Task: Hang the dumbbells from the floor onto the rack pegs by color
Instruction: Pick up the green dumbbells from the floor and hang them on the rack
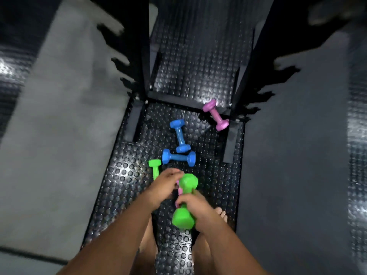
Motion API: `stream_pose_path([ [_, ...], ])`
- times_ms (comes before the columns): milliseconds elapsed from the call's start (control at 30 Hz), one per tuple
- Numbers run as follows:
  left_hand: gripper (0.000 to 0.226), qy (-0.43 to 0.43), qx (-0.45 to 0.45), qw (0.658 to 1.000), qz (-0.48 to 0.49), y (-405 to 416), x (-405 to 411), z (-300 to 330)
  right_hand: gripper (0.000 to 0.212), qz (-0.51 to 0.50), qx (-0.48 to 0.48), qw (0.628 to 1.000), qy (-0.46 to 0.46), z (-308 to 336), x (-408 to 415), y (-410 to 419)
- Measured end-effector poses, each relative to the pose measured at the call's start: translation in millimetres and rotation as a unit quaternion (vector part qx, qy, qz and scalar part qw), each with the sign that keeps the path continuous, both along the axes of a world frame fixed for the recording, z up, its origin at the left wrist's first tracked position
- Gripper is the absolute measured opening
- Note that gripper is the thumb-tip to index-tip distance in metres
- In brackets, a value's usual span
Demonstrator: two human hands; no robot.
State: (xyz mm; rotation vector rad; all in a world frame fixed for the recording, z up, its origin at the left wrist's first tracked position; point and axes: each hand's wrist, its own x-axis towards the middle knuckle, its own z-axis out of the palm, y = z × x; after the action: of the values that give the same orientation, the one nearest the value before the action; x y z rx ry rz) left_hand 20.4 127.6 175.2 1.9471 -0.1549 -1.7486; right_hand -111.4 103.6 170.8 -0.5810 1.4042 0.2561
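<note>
Early stage: right hand (193, 207) grips one green dumbbell (184, 203); left hand (164, 185) grip unclear; approx. four dumbbells on floor (123, 195), e.g. purple dumbbell (216, 114).

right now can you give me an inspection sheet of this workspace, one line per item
surface: dark studded rubber floor mat, glare patches on it
job's things: one green dumbbell held up; a second green dumbbell, two blue dumbbells and one purple dumbbell lie on the mat; a pink piece shows between the hands, too hidden to identify
rack: black frame, pegs blurred, nothing seen hanging
clutter: nothing seen
hands: right hand grips the held green dumbbell's handle; left hand by its upper head, grip unclear
cables: nothing seen
surroundings: grey panels either side; bare toes on the mat
</note>
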Motion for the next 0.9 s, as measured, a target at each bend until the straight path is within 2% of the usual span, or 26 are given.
stream_pose_path([
  [100, 0.054, 0.003, -0.009, 1.0, 0.008, -8, -5, 69, 0.062, 0.024, -0.034, 0.997, -0.059, 77, -1, 9],
  [167, 0.076, 0.001, -0.007, 1.0, 0.028, -7, -3, 117, 0.066, 0.064, -0.08, 0.99, -0.092, 146, -4, 8],
  [200, 0.078, 0.017, -0.005, 0.999, 0.05, -8, -3, 142, 0.067, 0.091, -0.111, 0.984, -0.106, 178, -8, 9],
  [300, 0.057, 0.046, -0.028, 0.995, 0.088, -13, -4, 251, 0.078, 0.168, -0.219, 0.951, -0.142, 297, -23, 7],
  [400, 0.028, 0.037, -0.067, 0.992, 0.099, -14, -3, 327, 0.08, 0.183, -0.302, 0.92, -0.168, 392, -44, 9],
  [500, 0.036, 0.033, -0.038, 0.995, 0.088, 0, -12, 383, 0.074, 0.163, -0.392, 0.888, -0.177, 467, -62, 11],
  [600, 0.044, 0.126, -0.019, 0.989, 0.073, 20, -34, 417, 0.075, 0.164, -0.491, 0.835, -0.187, 521, -69, 2],
  [667, 0.044, 0.168, -0.003, 0.984, 0.064, 28, -52, 441, 0.074, 0.165, -0.527, 0.81, -0.197, 550, -70, -7],
  [767, 0.038, 0.214, -0.032, 0.973, 0.077, 28, -74, 480, 0.069, 0.183, -0.563, 0.777, -0.212, 581, -79, -14],
  [900, 0.031, 0.195, -0.101, 0.971, 0.092, 13, -91, 507, 0.071, 0.168, -0.585, 0.764, -0.213, 611, -100, -19],
])
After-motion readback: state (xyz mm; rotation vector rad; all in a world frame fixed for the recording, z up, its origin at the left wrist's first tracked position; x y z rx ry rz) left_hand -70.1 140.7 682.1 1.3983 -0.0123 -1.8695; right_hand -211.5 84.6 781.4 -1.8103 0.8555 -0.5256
